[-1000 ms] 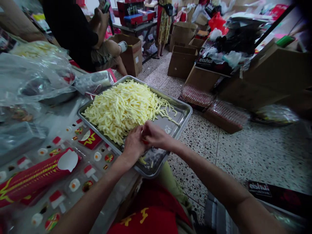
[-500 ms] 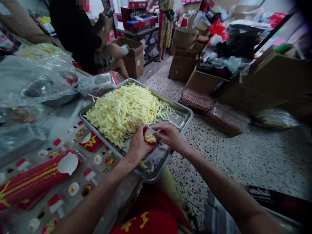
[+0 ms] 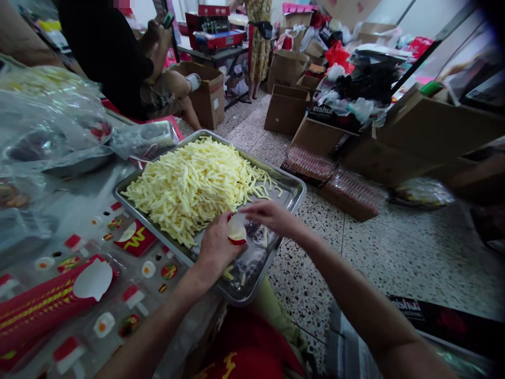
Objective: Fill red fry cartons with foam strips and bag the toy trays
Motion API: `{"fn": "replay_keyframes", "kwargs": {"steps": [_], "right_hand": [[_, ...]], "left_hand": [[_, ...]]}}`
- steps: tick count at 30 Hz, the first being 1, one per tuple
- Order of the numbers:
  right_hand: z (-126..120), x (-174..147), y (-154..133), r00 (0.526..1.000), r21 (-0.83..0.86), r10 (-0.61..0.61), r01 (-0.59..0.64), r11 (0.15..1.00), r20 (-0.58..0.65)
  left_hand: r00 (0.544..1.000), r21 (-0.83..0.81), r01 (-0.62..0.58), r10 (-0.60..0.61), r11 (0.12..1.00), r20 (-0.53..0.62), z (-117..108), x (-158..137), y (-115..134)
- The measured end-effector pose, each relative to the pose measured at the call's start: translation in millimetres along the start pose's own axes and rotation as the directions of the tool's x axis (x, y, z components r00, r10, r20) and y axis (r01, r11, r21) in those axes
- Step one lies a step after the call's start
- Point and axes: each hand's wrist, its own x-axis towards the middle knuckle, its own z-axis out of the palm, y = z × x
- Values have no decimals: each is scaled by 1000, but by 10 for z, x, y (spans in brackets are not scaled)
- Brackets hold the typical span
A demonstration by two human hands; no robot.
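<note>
My left hand (image 3: 216, 243) is wrapped round a small red fry carton (image 3: 238, 241), held over the near part of a metal tray (image 3: 284, 231). Pale yellow pieces shaped like French fries (image 3: 189, 187) are heaped across the far and left part of that tray. My right hand (image 3: 274, 217) is at the carton's mouth, its fingers drawn together; what they pinch, if anything, is too small to make out. White shows inside the carton, but its contents are unclear. A flat red carton with a yellow zigzag mark (image 3: 135, 238) lies left of the tray.
A long stack of nested red cartons (image 3: 51, 302) lies on the patterned table cover (image 3: 130, 279). Clear plastic bags (image 3: 51, 121) are piled at the left. Beyond the tray sits a person in black (image 3: 102, 58). Cardboard boxes (image 3: 286, 108) stand on the speckled floor.
The view has shifted slightly, so the tray and table sit further left. My left hand still holds the carton, and the right fingers have shifted slightly at its mouth.
</note>
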Motion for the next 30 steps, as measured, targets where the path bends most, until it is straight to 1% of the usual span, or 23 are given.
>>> {"fn": "replay_keyframes", "kwargs": {"steps": [1, 2, 3, 4, 5, 6, 8, 9, 12, 16, 18, 21, 24, 26, 27, 28, 30], "right_hand": [[-150, 34, 107, 992, -19, 59, -62, 998, -113], [-282, 82, 209, 963, -72, 108, -129, 989, -246], [-389, 142, 297, 927, -141, 129, -189, 972, -353], [-464, 214, 367, 898, -221, 127, -237, 946, -421], [-510, 293, 416, 891, -305, 115, -269, 913, -440], [-529, 375, 446, 899, -382, 112, -289, 878, -423], [-513, 528, 463, 922, -500, 154, -326, 802, -354], [-489, 589, 460, 927, -540, 189, -346, 767, -325], [-397, 690, 451, 921, -600, 273, -389, 699, -279], [-285, 716, 451, 904, -615, 287, -425, 664, -316], [-281, 723, 452, 895, -586, 295, -443, 678, -335], [-390, 693, 468, 893, -484, 326, -443, 755, -309], [-554, 560, 495, 886, -354, 355, -448, 821, -298], [-614, 428, 493, 888, -249, 343, -423, 871, -307], [-616, 362, 481, 900, -218, 311, -384, 897, -306], [-600, 302, 464, 922, -220, 253, -323, 920, -294], [-526, 221, 428, 974, -324, 80, -148, 935, -213]], "left_hand": [[1000, 21, 17, -17, 1000, 1, -28, 3, 7], [1000, 27, 20, -21, 999, 12, -52, 6, 15], [999, 18, 5, -6, 1000, 34, -72, 8, 25], [998, -1, -23, 23, 1000, 56, -87, 8, 34], [996, -21, -50, 52, 999, 74, -99, 7, 41], [993, -36, -71, 74, 997, 87, -109, 5, 45], [993, -45, -82, 85, 996, 80, -129, -2, 40], [995, -42, -76, 79, 996, 65, -139, -4, 32], [997, -33, -66, 67, 997, 33, -163, -8, 0], [996, -19, -77, 78, 997, 49, -146, -23, -24], [993, -15, -101, 101, 995, 56, -138, -46, -28], [992, -9, -111, 111, 994, 67, -164, -88, -33], [993, 15, -91, 89, 996, 76, -204, -106, -7], [994, 49, -77, 73, 996, 86, -208, -93, 38], [993, 69, -74, 67, 995, 93, -201, -80, 66], [993, 88, -73, 64, 993, 101, -190, -67, 93], [992, 113, -79, 66, 990, 112, -166, -45, 131]]}}
